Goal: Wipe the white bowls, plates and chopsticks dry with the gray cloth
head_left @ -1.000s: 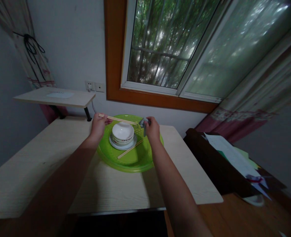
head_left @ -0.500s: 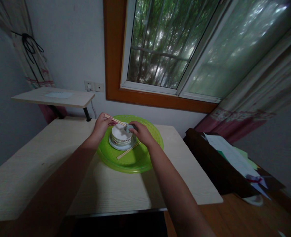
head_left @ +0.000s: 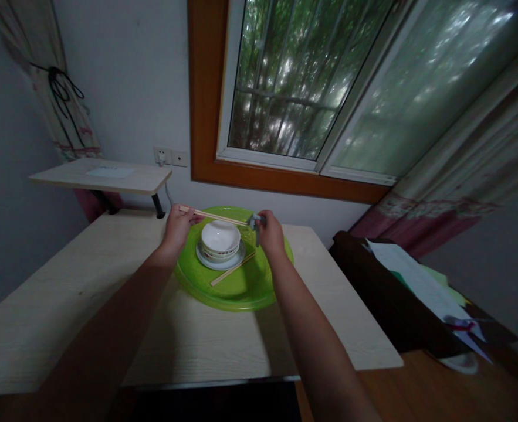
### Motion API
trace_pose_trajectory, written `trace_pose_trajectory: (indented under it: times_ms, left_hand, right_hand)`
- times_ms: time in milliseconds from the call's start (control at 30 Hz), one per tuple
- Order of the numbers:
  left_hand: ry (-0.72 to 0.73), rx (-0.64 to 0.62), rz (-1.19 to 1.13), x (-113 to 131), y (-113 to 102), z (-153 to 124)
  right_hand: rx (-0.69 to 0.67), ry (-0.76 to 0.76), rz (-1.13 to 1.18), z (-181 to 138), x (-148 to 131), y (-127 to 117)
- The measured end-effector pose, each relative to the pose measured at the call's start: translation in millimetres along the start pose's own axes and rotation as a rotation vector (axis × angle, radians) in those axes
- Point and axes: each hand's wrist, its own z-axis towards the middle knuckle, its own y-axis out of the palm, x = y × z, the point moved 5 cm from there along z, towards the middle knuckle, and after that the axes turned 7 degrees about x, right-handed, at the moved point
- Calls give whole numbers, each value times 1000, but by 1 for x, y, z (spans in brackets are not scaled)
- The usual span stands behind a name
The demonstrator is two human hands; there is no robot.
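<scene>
My left hand is closed on one end of a pair of light wooden chopsticks, which run sideways above the bowls. Around their far ends, my right hand grips a grey-blue cloth, one corner of it hanging down. Below the chopsticks stands a stack of white bowls, set on a white plate. More chopsticks lie slantwise in front of the plate. All of these are in or over a round, bright green basin.
The basin rests on a pale wooden table. At the back left a small raised shelf carries a sheet of paper. Right of the table, papers lie on a dark brown surface. A window stands behind.
My right hand has slid the cloth rightward along the chopsticks, from above the bowls to their far ends. The left hand keeps its hold at nearly the same place.
</scene>
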Motion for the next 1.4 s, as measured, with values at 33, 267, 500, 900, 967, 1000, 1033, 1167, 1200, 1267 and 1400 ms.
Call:
trace_pose_trajectory:
  times_ms: [33, 267, 500, 900, 967, 1000, 1033, 1167, 1200, 1267, 1400]
  left_hand:
    - [-13, -20, 1, -1, 1, 0]
    - [-102, -273, 25, -2, 21, -14]
    - [-128, -289, 40, 1, 25, -18]
    - [-35, -133, -31, -4, 9, -6]
    - [-39, -102, -30, -5, 6, -4]
    - [-37, -84, -28, -6, 5, -3]
    - [-36, -68, -24, -6, 3, -2]
    - [-40, -91, -11, -4, 5, -5]
    - [-47, -123, -7, -4, 7, -6]
    - [-66, -181, -4, -2, 12, -10]
    - [-117, -308, 24, 1, 22, -19]
  right_hand:
    - [42, -10, 21, 1, -2, -3]
    - [-202, -233, 183, -10, -37, 12]
    - [-422, -279, 110, -18, -44, 22]
    - [-241, -190, 48, -9, -16, 21]
    - [-188, -149, 5, -7, -9, 17]
    - [-151, -128, -20, -5, -7, 14]
    - [-105, -106, -44, -4, -4, 11]
    - [50, -82, -58, 0, -4, -2]
    - [62, -109, -38, 0, -7, -2]
    - [42, -200, 9, -1, -17, 0]
    - [-115, -401, 48, -9, -41, 12]
